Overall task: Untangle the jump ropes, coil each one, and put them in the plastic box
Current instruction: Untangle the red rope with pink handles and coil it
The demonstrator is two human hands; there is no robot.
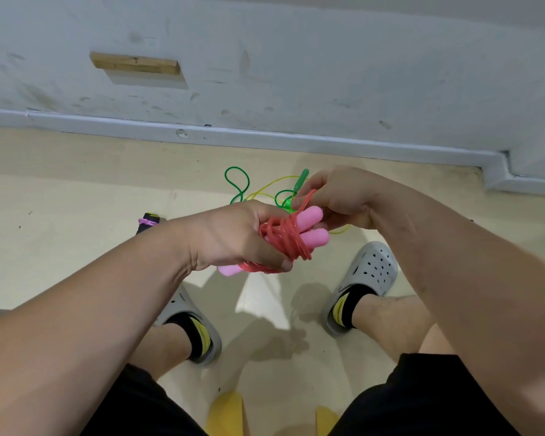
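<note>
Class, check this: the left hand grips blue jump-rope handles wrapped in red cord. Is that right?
No. In the head view the handles are pink, not blue; the left hand grips them, wrapped in red cord.

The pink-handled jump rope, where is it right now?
In the head view the pink-handled jump rope is centre frame, above the floor: the left hand grips its coiled red cord, and the right hand pinches a strand just above.
</note>
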